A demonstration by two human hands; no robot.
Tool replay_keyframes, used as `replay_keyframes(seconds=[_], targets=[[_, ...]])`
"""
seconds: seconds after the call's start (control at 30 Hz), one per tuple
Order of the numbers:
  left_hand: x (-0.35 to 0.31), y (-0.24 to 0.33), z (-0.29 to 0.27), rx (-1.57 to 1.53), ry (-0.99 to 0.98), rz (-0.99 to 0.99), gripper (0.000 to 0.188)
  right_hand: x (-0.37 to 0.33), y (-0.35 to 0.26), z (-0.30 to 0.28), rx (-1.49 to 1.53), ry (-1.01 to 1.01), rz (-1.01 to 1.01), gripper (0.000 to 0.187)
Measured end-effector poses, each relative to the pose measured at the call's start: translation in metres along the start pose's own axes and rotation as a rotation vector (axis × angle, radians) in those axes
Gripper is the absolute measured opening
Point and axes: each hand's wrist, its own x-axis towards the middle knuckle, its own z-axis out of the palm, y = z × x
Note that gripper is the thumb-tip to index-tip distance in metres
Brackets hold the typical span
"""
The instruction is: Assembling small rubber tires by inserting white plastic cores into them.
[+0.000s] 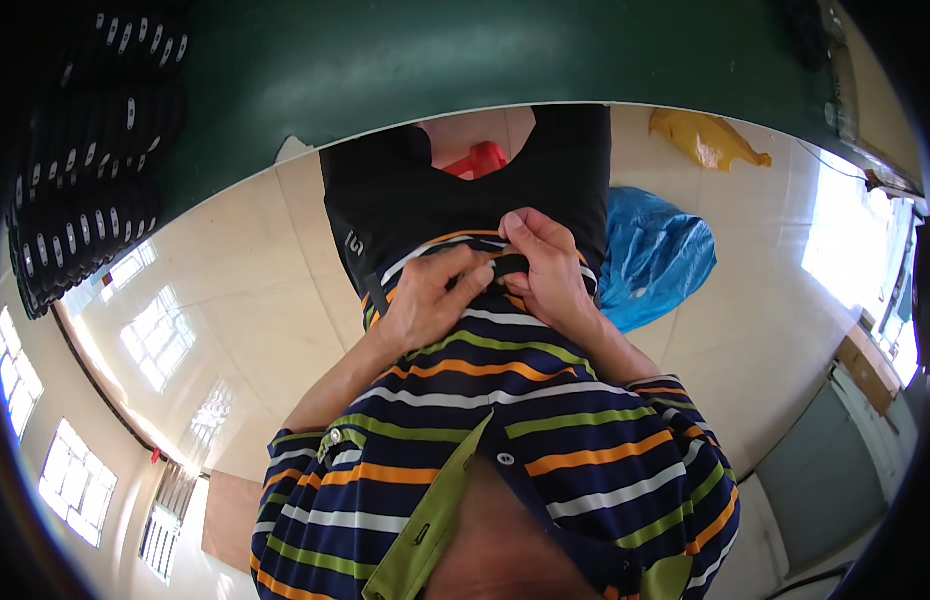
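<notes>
Close to my waist, in front of the striped shirt (465,390), my two hands meet over a small black piece (510,265) that looks like a short band or strip of cloth. The thumb and forefinger of my left hand (430,295) pinch its left end. My right hand (550,268) grips the other end, thumb raised and fingers curled under. Part of the piece is covered by the fingers, so its exact kind cannot be made out. Black trousers (575,170) lie just beyond the hands.
A dark green tabletop (465,60) spans the far side. Stacked black items with small white tags (85,170) stand at its left end. On the tiled floor lie a blue plastic bag (655,255) and a yellow bag (707,138). Something red (480,160) shows between my legs.
</notes>
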Motion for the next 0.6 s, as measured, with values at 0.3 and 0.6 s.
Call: replay_keyframes(seconds=[0.3,0.6], targets=[[0.006,-0.004,-0.002,-0.069,-0.002,0.096,0.021,0.010,0.000,0.005,-0.353,0.090,-0.017,0.025],[0.012,-0.014,-0.002,-0.840,-0.217,-0.249,0.020,0.003,0.001,0.009,-0.535,0.113,-0.318,0.024]])
